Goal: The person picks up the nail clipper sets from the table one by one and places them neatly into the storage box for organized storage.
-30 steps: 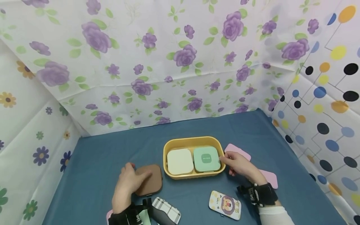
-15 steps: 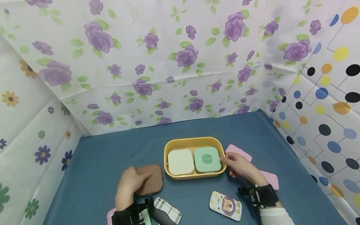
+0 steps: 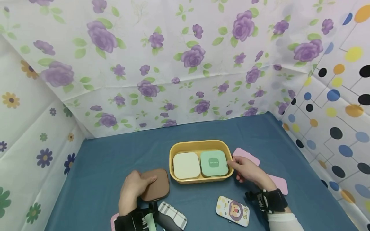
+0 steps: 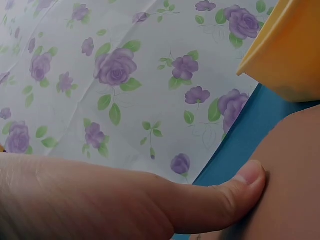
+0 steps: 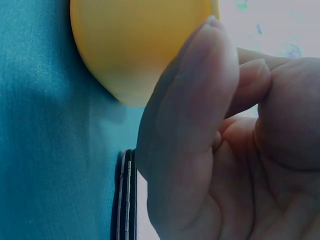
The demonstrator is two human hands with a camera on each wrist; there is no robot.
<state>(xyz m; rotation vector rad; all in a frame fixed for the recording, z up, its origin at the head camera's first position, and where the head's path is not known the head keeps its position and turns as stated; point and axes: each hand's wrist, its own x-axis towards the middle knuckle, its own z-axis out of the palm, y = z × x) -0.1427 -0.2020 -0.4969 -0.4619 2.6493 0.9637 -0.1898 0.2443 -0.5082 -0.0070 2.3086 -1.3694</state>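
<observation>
My left hand (image 3: 134, 189) grips a brown square case (image 3: 159, 187) at its left side, thumb laid on the top. In the left wrist view the thumb presses the brown surface, and the other fingers are mostly hidden. Just right of this case stands a yellow oval-cornered container (image 3: 202, 143). Inside it sit a cream square case (image 3: 186, 166) on the left and a mint green one (image 3: 214, 163) on the right. My right hand (image 3: 248, 168) pinches the container's right rim between thumb and fingers.
A plaid case (image 3: 172, 215) lies by the left wrist, partly covered by wrist gear. A lion-print tin (image 3: 232, 211) lies in front. Pink cases (image 3: 245, 156) lie right, one partly behind the right hand. Another pink item (image 3: 113, 221) shows beside the left wrist. Patterned cloth walls (image 3: 179, 64) surround the blue surface.
My left hand has settled onto the brown case, its thumb lowering and its raised fingers coming down at the left side. My right hand stays at the container's rim.
</observation>
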